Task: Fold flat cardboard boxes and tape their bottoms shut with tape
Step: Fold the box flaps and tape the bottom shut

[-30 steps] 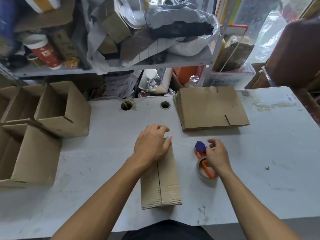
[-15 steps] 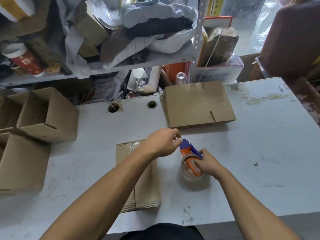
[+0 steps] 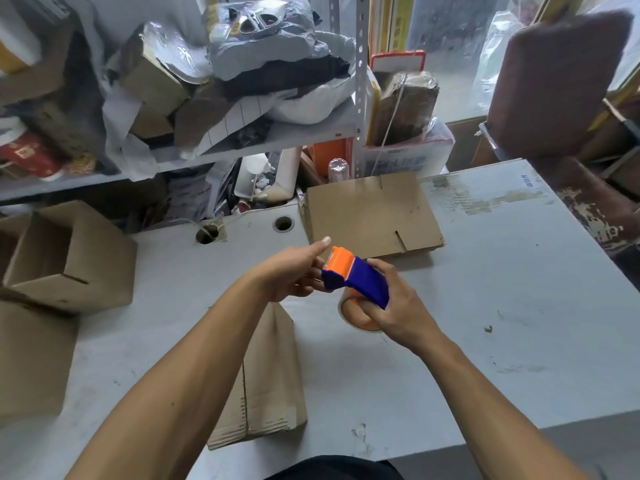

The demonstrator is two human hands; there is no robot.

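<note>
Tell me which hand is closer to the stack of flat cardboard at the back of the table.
Right. The right hand, gripping the tape dispenser, sits just in front of the stack; the left hand is farther left.

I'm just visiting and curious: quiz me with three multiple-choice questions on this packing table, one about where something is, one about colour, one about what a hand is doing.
1. Where is the stack of flat cardboard?
A. far side of the table
B. on the shelf
C. in the open box

2. The tape dispenser is:
A. green and white
B. orange and blue
C. all black

3. The right hand:
A. lies flat on the table
B. grips the dispenser
C. holds scissors

Answers: 1 A, it lies beyond the hands; 2 B, orange front, blue body; 3 B, fingers wrap it.
</note>
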